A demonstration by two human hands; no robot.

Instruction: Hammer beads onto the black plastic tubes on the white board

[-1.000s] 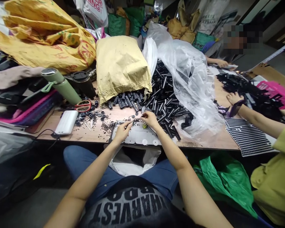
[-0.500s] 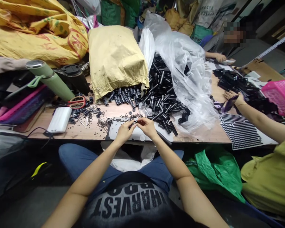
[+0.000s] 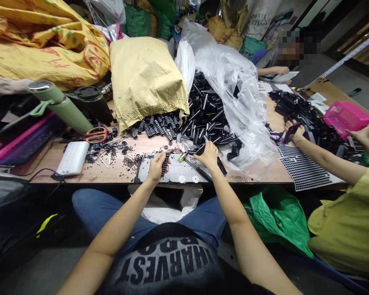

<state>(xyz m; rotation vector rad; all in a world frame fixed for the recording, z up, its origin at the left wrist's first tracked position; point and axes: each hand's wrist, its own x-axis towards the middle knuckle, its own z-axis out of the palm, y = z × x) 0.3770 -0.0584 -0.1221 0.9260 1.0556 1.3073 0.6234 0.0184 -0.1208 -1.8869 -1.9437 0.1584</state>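
Tabletop (image 3: 118, 175), patterned rod (image 3: 165, 166) partly hidden

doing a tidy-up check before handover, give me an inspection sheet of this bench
surface: wooden tabletop, strewn with tiny dark bits; a pale mat at the front edge
job's things: black tubes in a loose heap; ridged rods at the mouth of a tan sack
clutter: red-handled scissors, white box, tilted green bottle
hands: left hand holds a ridged rod; right hand at the heap's near edge, grip unclear
cables: thin dark cable near the white box, ends unclear
surroundings: co-worker's sleeve at right, green bag below the table
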